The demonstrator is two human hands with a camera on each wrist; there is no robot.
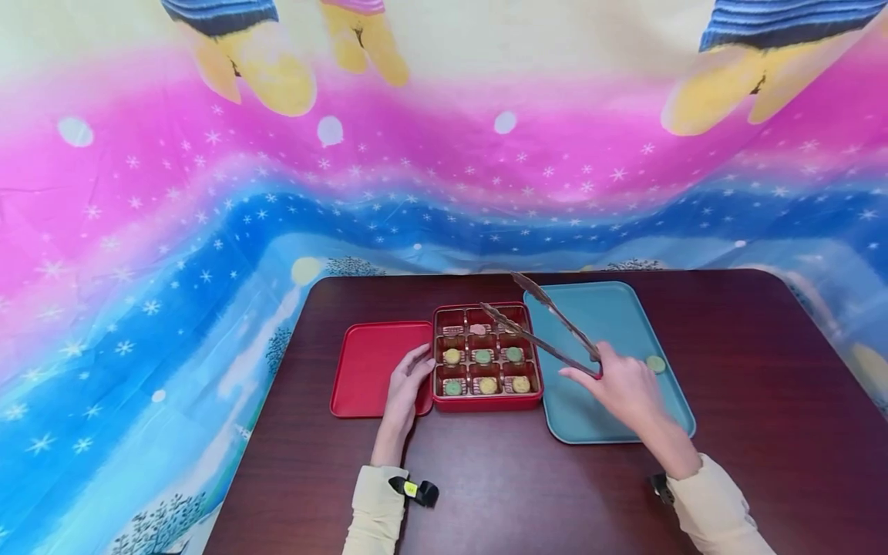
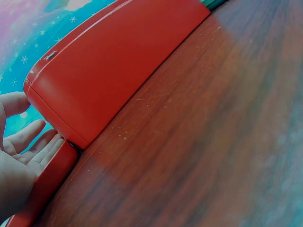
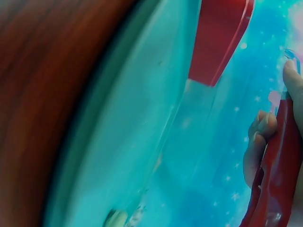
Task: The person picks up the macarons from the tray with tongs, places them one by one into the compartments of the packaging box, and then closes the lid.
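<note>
In the head view my right hand (image 1: 627, 389) grips a pair of tongs (image 1: 555, 351) by the handle end. The tongs' arms stand apart, their tips over the back of a red box (image 1: 489, 403), with nothing visible between them. Inside the box, a divided insert holds small round pieces, among them a yellow piece (image 1: 452, 356), a green piece (image 1: 514, 354) and a pink piece (image 1: 478, 329). My left hand (image 1: 405, 389) touches the box's left side with loosely extended fingers. The right wrist view shows the tongs' red handle (image 3: 279, 175) in my grasp.
A red lid (image 1: 361, 370) lies left of the box, partly under my left hand. To the right sits a blue-green tray (image 1: 590, 424) with one round green piece (image 1: 655, 364) near its right edge. A patterned cloth (image 1: 444, 177) hangs behind the dark wooden table (image 1: 486, 478).
</note>
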